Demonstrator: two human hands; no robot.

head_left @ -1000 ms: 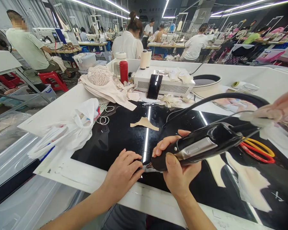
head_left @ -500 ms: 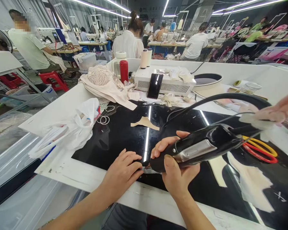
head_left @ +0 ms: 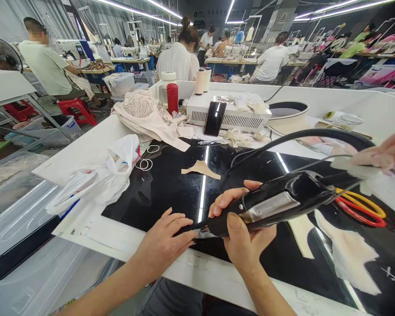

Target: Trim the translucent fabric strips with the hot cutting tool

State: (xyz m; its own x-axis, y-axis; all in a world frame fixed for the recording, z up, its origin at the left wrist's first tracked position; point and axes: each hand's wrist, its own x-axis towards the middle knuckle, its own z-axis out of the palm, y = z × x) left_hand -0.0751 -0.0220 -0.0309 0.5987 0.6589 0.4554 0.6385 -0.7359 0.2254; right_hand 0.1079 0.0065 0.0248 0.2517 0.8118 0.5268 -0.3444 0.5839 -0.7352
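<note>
My right hand (head_left: pixel 243 228) is wrapped round a thick black handheld tool (head_left: pixel 276 199) with a silver plate on its side. The tool's narrow tip points left, close to the fingers of my left hand (head_left: pixel 167 239). That hand lies palm down, fingers spread, by the near edge of the glossy black sheet (head_left: pixel 171 197). A black strip shows between its fingers near the tip; what lies beneath the fingers is hidden. A beige fabric piece (head_left: pixel 201 169) rests farther back on the sheet. Two more pale pieces, one of them a narrow piece (head_left: pixel 301 235), lie to the right.
Another person's hand (head_left: pixel 388 151) holds the cable end at the right. Behind the sheet are a black phone (head_left: pixel 215 118), a white vented box (head_left: pixel 227 114), a red bottle (head_left: pixel 172 98) and beige garments (head_left: pixel 151 120). A white plastic bag (head_left: pixel 108 175) lies left; red and yellow loops (head_left: pixel 362 208) lie right.
The view has shifted slightly, so the scene sits a little farther right. My left fingers have changed pose a little, and a black strip now shows between them. My right hand keeps its hold.
</note>
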